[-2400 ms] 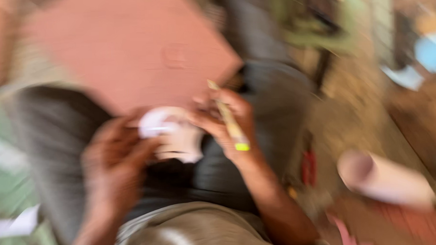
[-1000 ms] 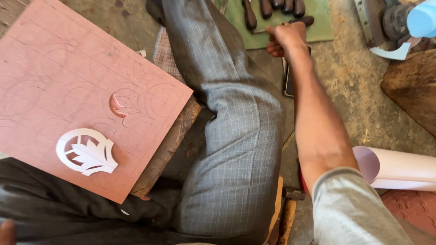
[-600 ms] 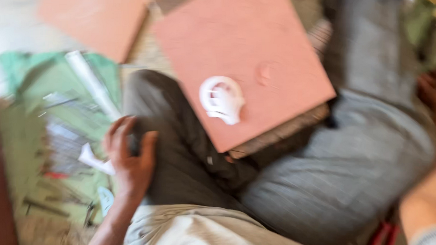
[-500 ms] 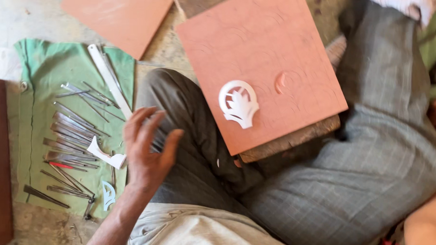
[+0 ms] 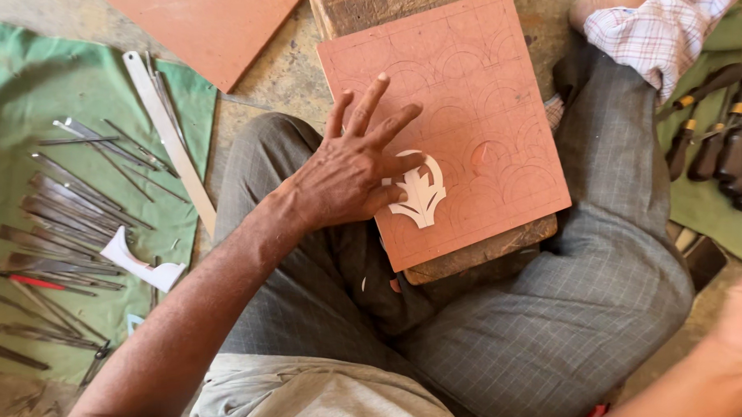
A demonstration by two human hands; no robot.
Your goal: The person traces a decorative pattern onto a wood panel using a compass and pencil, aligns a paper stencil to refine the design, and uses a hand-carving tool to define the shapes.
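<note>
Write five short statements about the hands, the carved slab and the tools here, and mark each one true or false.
1. The left hand rests with spread fingers on the reddish slab. True.
2. A white leaf-shaped paper stencil lies on the slab beside that hand. True.
3. The left hand holds a chisel. False: it holds nothing.
4. The thin metal tools lie on a blue cloth. False: the green cloth is under them.
5. Wooden-handled tools lie at the right edge. True.
</note>
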